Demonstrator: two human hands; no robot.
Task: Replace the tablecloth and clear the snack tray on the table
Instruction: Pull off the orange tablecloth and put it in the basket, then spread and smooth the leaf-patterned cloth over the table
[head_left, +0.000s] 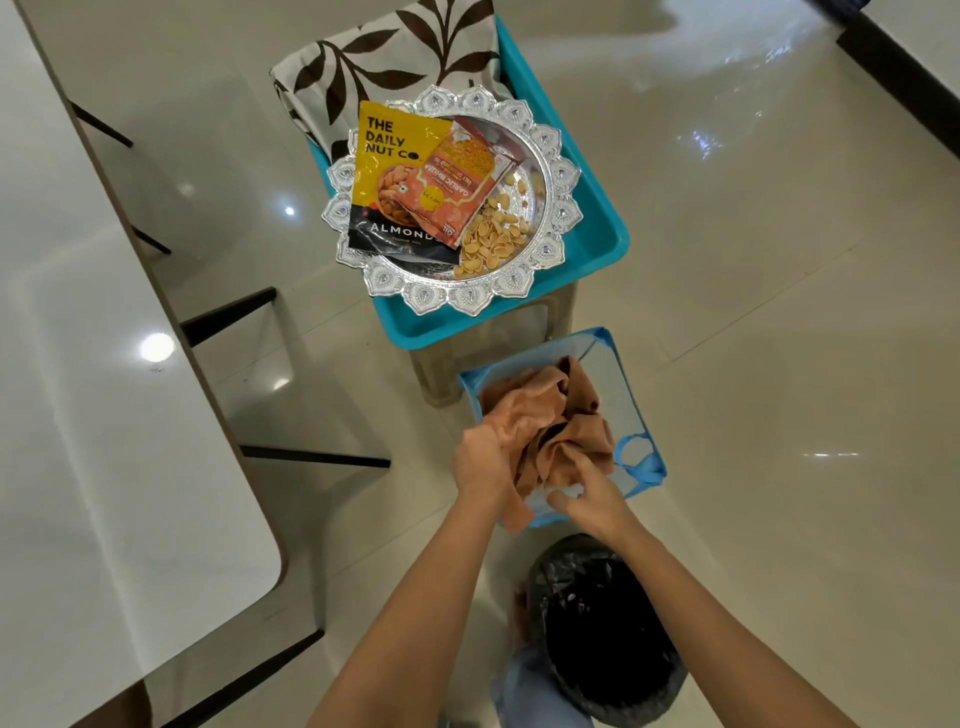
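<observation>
left hand: the left hand (483, 457) has its fingers curled tight round a bunch of the orange cloth (545, 410), knuckles up.
right hand: the right hand (589, 493) is just beside the left, fingers curled into the folds on the near side of the same cloth, thumb spread toward the left hand.
orange cloth: crumpled in a heap between and just beyond both hands, most of it lying in the blue basket (641, 470); one end hangs below the left hand, over the basket's near edge.
blue basket: directly under the grip, on the floor, its rim showing beyond and to the right of the hands.
silver tray: the silver tray (563, 208) is well beyond the hands, resting on a teal tub (597, 249) that sits on a stool (441, 371) just beyond the basket.
on the tray: a yellow almond packet (387, 171) and an orange snack packet (462, 182) touching it; loose nut shells (491, 241) piled on the side nearer the grip.
patterned cloth: the patterned cloth (395, 62), leaf print, is folded at the tub's far end, farthest from the grip.
black-lined bin: the black-lined bin (608, 639) is nearer the person than the hands, beneath the right forearm.
table: the table (104, 389) is well to the left of the left hand, with a white glossy top.
</observation>
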